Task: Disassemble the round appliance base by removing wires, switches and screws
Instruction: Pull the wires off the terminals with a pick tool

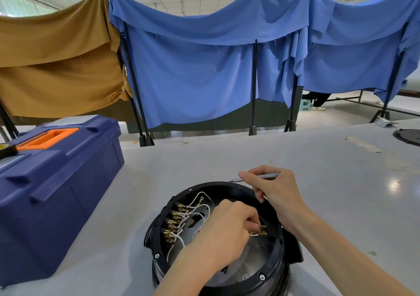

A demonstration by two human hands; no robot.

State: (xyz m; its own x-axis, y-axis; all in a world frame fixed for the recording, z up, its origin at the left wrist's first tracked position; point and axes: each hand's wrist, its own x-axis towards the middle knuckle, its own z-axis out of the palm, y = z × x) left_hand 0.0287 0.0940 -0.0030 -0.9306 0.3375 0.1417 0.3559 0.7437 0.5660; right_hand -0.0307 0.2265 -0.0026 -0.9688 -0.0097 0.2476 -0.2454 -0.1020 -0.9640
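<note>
The round black appliance base (159, 227) lies open side up on the grey table, near the front edge. Inside it, white wires (200, 207) run to a row of brass terminals (172, 224) along the left wall. My left hand (227, 232) reaches into the base and pinches a brass connector (262, 230) at the right inner wall. My right hand (275, 191) rests on the far right rim and holds a thin grey screwdriver (254, 177), tip pointing left above the rim. Hex screws (262, 277) sit on the rim.
A dark blue toolbox (56, 193) with an orange handle stands close on the left. A black round part (409, 136) lies at the table's far right edge. Blue and brown cloths hang on stands behind the table.
</note>
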